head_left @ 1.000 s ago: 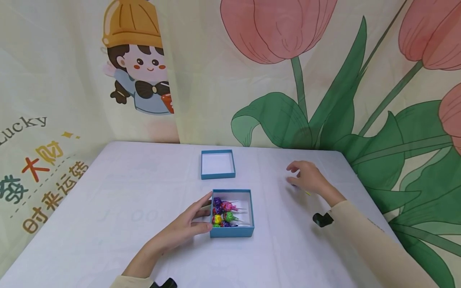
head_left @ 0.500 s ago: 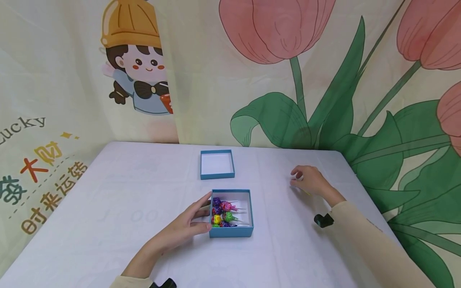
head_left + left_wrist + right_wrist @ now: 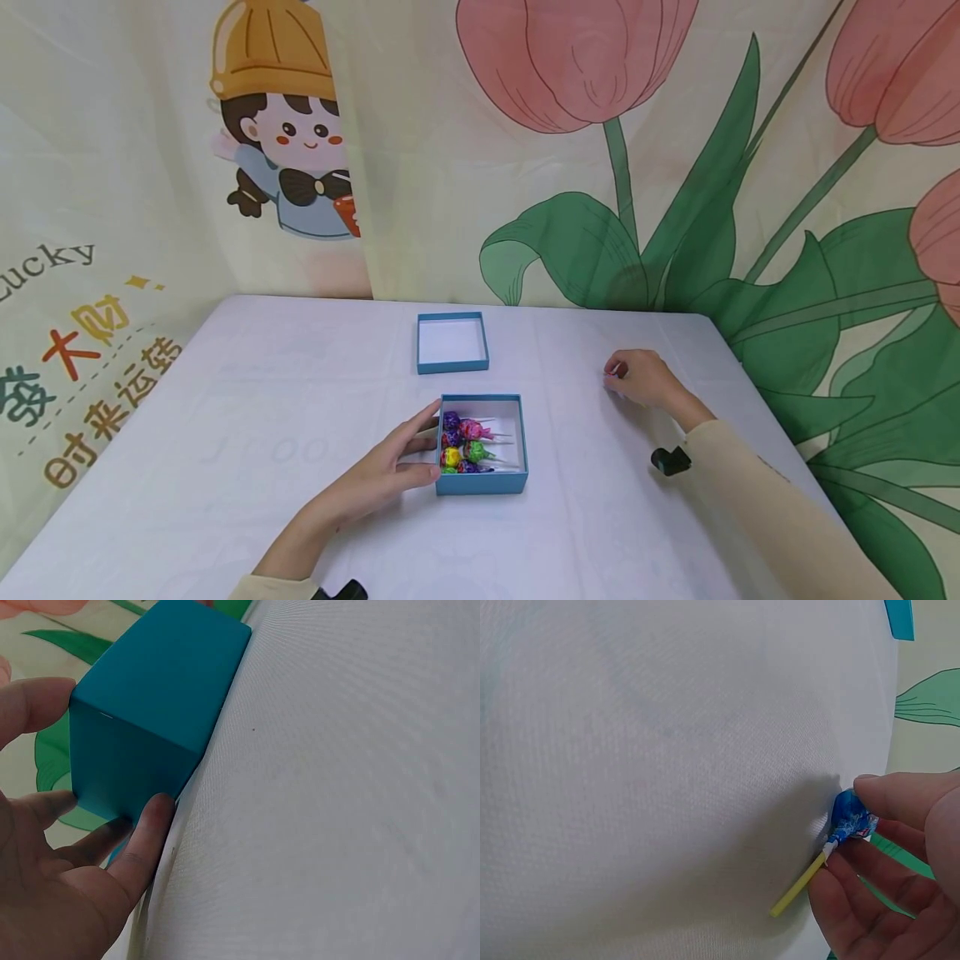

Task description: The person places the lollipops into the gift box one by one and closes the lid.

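A blue open-topped box [image 3: 483, 484] stands on the table with several wrapped lollipops [image 3: 474, 451] lying inside, sticks toward the right. My left hand [image 3: 393, 461] rests against its left side. In the left wrist view, fairly straight fingers [image 3: 154, 825] and the thumb touch the box wall [image 3: 127, 757]. Off to the right, my right hand [image 3: 647, 380] pinches a blue-wrapped lollipop [image 3: 850, 813] between thumb and fingers. Its yellow stick [image 3: 799, 885] points away from the palm, close over the white cloth.
A shallow blue lid [image 3: 453, 367], white inside, lies behind the box. White cloth [image 3: 300, 375] covers the table. Behind the table hangs a printed backdrop [image 3: 420, 167] with tulips and a cartoon figure.
My right hand's fingers have closed from a spread pose onto the lollipop, the hand shifting slightly right and nearer. The left hand and the box look the same.
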Demonstrator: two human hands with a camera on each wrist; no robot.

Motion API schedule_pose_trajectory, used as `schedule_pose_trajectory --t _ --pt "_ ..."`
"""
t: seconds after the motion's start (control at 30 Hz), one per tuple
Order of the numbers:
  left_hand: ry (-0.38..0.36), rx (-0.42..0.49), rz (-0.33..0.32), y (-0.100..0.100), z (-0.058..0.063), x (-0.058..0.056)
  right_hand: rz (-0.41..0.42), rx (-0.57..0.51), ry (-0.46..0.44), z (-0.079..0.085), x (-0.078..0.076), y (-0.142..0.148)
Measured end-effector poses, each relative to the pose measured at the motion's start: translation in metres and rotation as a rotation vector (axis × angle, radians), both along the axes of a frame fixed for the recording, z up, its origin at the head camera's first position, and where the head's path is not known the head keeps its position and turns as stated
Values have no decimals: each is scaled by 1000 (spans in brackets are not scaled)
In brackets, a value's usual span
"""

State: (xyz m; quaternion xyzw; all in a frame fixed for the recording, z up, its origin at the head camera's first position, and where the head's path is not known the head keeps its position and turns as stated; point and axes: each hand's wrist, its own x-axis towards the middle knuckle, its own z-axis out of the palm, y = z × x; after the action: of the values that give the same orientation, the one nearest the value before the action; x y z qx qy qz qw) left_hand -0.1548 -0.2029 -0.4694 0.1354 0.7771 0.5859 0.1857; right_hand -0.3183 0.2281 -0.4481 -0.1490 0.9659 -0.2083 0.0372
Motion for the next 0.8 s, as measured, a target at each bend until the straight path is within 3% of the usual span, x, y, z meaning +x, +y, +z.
schedule_pose_trajectory --t 0.6,0.8 --pt "-1 -2 -3 0 1 1 -6 -4 -45 5 6 -8" --pt "-2 -2 2 1 1 1 59 -20 -15 12 8 -19"
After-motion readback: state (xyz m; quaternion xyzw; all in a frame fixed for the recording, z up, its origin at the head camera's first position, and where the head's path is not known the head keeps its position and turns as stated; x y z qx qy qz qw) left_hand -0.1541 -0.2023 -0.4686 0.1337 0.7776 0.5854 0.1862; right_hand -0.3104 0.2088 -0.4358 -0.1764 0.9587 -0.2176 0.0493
